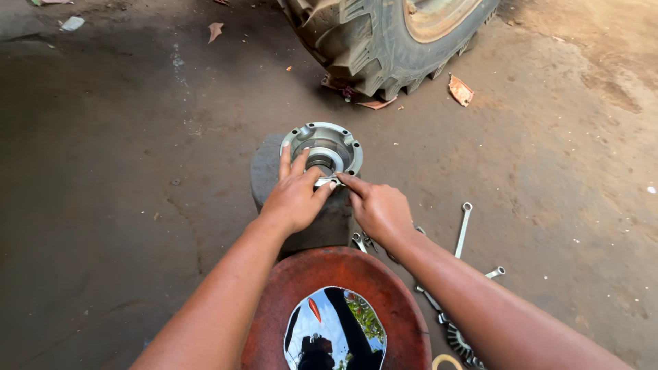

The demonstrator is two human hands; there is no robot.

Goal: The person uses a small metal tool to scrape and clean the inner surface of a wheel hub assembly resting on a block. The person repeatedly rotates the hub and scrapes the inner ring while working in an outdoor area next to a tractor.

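My left hand [293, 199] steadies the metal hub housing [322, 147] on the stone block [322, 226]; right hand [378, 209] fingers pinched on a small metal piece [327, 182] at its rim. Wrenches [464, 229] on the floor.

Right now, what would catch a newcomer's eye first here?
Both hands, left hand and right hand, meet at the near rim of a round metal housing on a dark block, mid-frame. A big treaded tyre looms at top, and wrenches lie on the dirt at right.
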